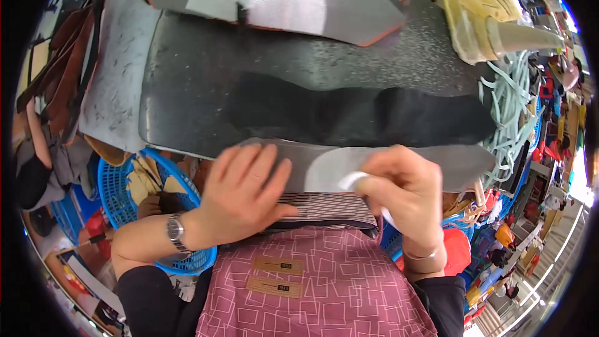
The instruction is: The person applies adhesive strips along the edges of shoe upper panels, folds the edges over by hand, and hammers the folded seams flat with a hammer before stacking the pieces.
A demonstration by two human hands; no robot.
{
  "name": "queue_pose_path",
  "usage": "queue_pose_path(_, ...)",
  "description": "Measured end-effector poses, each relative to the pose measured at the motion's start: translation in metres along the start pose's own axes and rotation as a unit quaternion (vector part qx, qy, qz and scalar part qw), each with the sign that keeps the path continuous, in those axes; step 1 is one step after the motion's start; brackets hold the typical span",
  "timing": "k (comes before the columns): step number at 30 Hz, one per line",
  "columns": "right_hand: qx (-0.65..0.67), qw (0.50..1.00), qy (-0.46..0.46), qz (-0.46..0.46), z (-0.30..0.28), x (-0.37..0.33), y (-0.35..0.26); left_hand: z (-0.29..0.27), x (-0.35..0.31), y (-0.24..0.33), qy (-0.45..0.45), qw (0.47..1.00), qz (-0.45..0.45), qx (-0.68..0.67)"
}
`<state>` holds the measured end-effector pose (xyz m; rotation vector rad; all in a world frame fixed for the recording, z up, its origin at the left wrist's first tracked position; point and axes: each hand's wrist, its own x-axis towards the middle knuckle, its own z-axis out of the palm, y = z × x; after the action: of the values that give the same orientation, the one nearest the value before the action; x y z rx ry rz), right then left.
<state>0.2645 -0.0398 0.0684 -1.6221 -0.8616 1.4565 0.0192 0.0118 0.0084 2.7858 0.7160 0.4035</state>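
Note:
A grey sheet piece with a pale rounded patch lies along the table's near edge. On its left part rests my left hand, palm down, fingers spread and holding nothing. My right hand, slightly blurred, pinches a narrow white strip between thumb and fingers over the pale patch. One end of the strip curls out to the left, and another bit of white shows below the hand. Just beyond the grey piece lies a long, wavy black sheet of material.
Grey pieces with orange edges lie on the dark tabletop at the back. A yellowish plastic-like bundle and pale green cords are at the right. Blue basket and brown pieces sit left, near another person's arm.

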Motion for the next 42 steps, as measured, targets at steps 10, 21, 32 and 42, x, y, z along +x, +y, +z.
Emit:
queue_pose_path(10, -0.198, 0.978, 0.044, -0.049, 0.055, 0.030, 0.030, 0.017, -0.011, -0.016, 0.047, 0.990, 0.099, 0.090)
queue_pose_path(21, -0.238, 0.967, 0.079, -0.054, 0.059, 0.034, 0.030, 0.029, -0.001, -0.021, 0.074, 0.990, 0.117, 0.041)
queue_pose_path(32, -0.142, 0.989, 0.011, -0.037, 0.043, 0.031, 0.030, 0.031, -0.008, -0.025, 0.067, 0.983, 0.151, 0.081)
queue_pose_path(42, -0.219, 0.967, 0.065, -0.109, 0.055, 0.036, 0.038, 0.026, 0.004, -0.025, 0.062, 0.981, 0.163, 0.089)
